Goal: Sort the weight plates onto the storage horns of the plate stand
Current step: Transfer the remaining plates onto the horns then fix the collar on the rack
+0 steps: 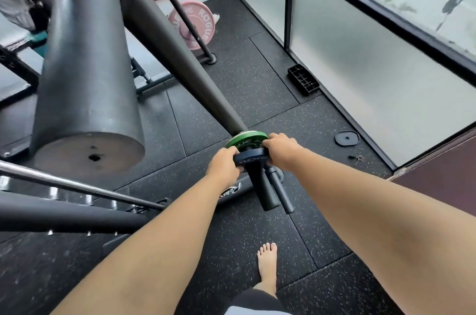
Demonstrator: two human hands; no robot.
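A small dark blue weight plate (253,159) sits on a black storage horn (266,192) low on the plate stand. My left hand (225,164) grips its left edge and my right hand (279,148) grips its right edge. Just behind it, a small green plate (242,141) rests on the same horn, against the stand's slanted post (180,57). A second, thinner horn (282,193) juts out beside the first one and carries nothing.
A pink bumper plate (198,23) leans at the back. A thick black roller (85,77) and a steel barbell (77,187) fill the left. A small black plate (347,137) and a black tray (304,79) lie by the frosted glass wall. My bare foot (268,263) stands below.
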